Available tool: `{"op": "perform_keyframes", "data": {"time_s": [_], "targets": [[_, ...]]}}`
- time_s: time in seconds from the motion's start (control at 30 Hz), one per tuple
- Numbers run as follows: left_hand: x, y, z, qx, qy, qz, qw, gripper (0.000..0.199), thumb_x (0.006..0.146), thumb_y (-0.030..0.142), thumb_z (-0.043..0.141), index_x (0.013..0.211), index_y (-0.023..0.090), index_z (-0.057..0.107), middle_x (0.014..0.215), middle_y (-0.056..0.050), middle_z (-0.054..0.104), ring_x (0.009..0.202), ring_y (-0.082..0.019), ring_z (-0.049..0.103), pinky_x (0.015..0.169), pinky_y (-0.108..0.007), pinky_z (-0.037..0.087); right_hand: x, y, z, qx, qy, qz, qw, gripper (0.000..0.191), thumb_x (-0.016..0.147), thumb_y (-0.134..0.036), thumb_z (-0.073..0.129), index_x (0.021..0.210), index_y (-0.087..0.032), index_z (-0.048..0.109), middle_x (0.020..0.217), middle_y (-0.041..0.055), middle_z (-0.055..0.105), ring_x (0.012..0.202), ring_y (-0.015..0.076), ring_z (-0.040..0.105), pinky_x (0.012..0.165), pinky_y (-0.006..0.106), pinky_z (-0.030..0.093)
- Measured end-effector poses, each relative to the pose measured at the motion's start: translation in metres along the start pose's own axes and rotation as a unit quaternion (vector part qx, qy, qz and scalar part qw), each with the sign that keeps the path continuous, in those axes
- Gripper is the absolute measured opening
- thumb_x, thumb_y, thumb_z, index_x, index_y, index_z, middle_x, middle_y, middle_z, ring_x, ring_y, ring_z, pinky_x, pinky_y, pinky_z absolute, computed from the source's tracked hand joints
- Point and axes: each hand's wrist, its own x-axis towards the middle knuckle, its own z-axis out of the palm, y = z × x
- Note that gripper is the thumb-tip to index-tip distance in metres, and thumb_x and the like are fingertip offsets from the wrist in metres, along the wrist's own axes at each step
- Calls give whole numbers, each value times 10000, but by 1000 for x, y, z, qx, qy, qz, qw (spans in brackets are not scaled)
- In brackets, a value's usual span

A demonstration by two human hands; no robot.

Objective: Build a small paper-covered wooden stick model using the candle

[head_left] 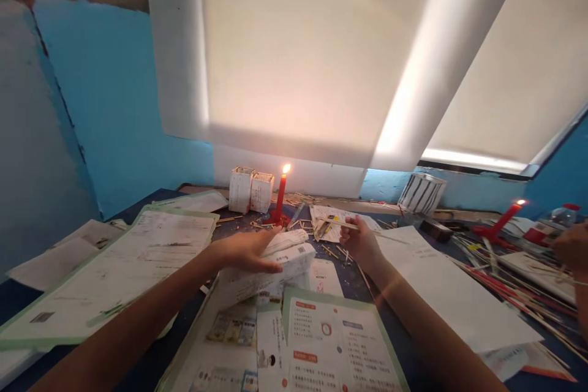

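Observation:
My left hand (245,251) lies across a long white paper box (294,262) on the desk, thumb on the near side and fingers stretched over the far side. The box has printed marks, and its left part is under my hand. In my right hand (361,239) a thin pale stick (386,235) is pinched, pointing left above a printed sheet (324,211). A lit red candle (281,196) stands upright between and beyond my hands, on a red base. Below the box are printed booklet pages (335,343).
Two white paper boxes (241,190) stand left of the candle. Large green-edged sheets (156,269) cover the left side. At right are blank white paper (445,294), a striped paper box (421,193), another lit red candle (505,220), many loose sticks (519,300) and another person's hand (572,248).

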Motion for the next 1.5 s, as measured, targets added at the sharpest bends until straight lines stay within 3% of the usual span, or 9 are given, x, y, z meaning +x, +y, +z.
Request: {"op": "perform_keyframes", "data": {"time_s": [0.1,0.23,0.33,0.4,0.6,0.77,1.5], "targets": [[4,-3,1,-2,-2,-7,1000,930,738,632,556,1480,198,201,1487,-153,342,1280,-321,436,1017,-418,363,45,-6,32,8,46,15,999,352,744,-516,624,618,-224,471,422,-91,401,332,71,351,337,206,291],[2,-2,4,2,8,-29,1000,802,800,662,439,1464,245,270,1464,-139,390,1239,-324,484,980,-425,391,95,-9,85,24,125,-22,992,280,765,-441,630,664,-220,491,470,-93,490,401,58,455,376,179,294],[-1,3,9,13,29,-35,999,692,876,620,302,1450,234,312,1400,-146,475,1194,-306,530,938,-406,425,109,-4,114,41,165,-35,985,272,783,-434,606,663,-210,510,493,-72,560,448,67,532,394,178,303],[-3,7,13,31,35,-51,998,701,867,626,310,1451,238,314,1324,-156,545,1120,-325,579,894,-426,454,110,2,123,61,168,-34,983,301,807,-477,553,680,-205,529,509,-50,598,467,83,570,402,183,319],[0,14,26,64,65,-58,994,709,866,631,256,1451,237,322,1255,-206,560,968,-402,628,792,-551,484,109,30,126,113,153,-38,981,358,825,-526,488,719,-189,545,502,-36,633,467,95,604,456,191,376],[4,14,32,56,75,-53,994,697,884,611,234,1459,224,307,1274,-202,545,1013,-398,605,848,-565,460,113,45,126,117,133,-31,984,306,817,-487,525,741,-192,549,523,-44,649,489,100,620,485,195,406],[5,18,31,46,50,-76,995,683,897,610,231,1476,249,254,1356,-199,484,1120,-387,557,907,-545,432,113,53,127,202,96,-25,974,281,856,-446,531,724,-199,548,574,-43,673,572,82,659,644,193,540]]}}
